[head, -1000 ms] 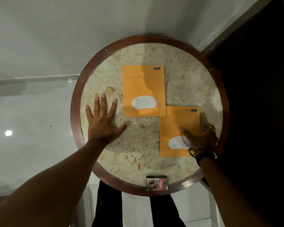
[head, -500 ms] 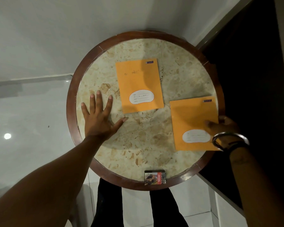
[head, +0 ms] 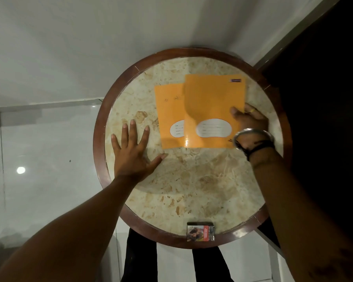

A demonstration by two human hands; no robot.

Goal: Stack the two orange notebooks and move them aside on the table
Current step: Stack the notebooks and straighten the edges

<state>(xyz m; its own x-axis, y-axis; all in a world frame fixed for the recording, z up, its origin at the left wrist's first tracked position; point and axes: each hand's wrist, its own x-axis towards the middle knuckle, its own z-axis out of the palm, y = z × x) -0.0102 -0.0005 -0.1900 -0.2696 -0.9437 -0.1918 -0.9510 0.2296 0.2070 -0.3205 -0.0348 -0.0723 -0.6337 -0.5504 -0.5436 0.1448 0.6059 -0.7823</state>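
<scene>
On the far half of the round marble table [head: 192, 190], the right hand [head: 251, 121] grips the upper orange notebook [head: 212, 106] partly overlapping the lower orange notebook [head: 169, 110], the left hand [head: 132, 153] lies flat and empty, a small packet [head: 200, 231] sits at the near rim, and pale floor tiles [head: 39, 139] lie beyond.

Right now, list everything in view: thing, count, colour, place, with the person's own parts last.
Round marble-topped table with brown wooden rim: one, beige and brown, centre.
Orange paper notebooks: two, far half of table; upper notebook overlaps the right part of the lower notebook.
Small printed box: one, red and dark, on the near rim.
Left hand: flat on the table, left of the notebooks.
Right hand: grips the upper notebook's right edge.
Metal bangle: one, silver, right wrist.
</scene>
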